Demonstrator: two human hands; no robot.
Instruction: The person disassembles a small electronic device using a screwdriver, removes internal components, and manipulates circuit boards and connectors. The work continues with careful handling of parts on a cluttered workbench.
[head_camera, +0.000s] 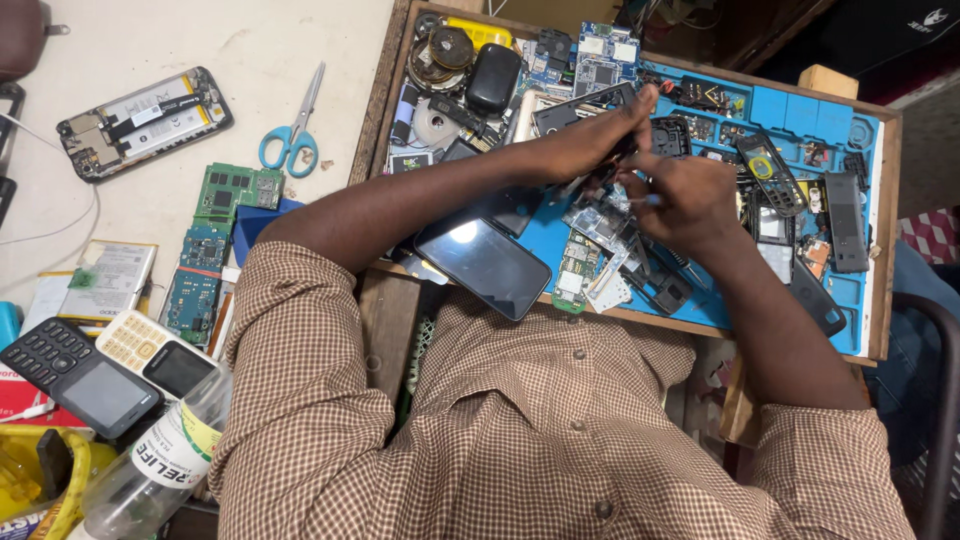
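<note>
Head view is looking straight down on both hands meeting over a blue repair mat (790, 110), and they're working on some small dark phone part (628, 162) pinched between them. Can't really tell what the part is, it's mostly hidden by fingers. Left hand (610, 125) is reaching in with the fingers curled tight on that part from above, right hand (685, 195) is closing on it from below, so both are gripping narrow, nothing spread wide.

Just under the hands, loose circuit boards (585, 265) and bits of phone frame are lying on the mat. A smartphone with a dark glossy screen (485, 262) is sitting near the left forearm, tilted at the mat's front edge. A stripped keypad phone (768, 172) is lying to the right of the hands.

Further out on the pale worktop (250, 50), blue-handled scissors (293, 140), an opened phone showing its battery (145, 120), green boards (235, 190) and two keypad phones (110, 370) are sitting well apart from the hands. A clear plastic bottle (150, 470) is lying at the bottom left.
</note>
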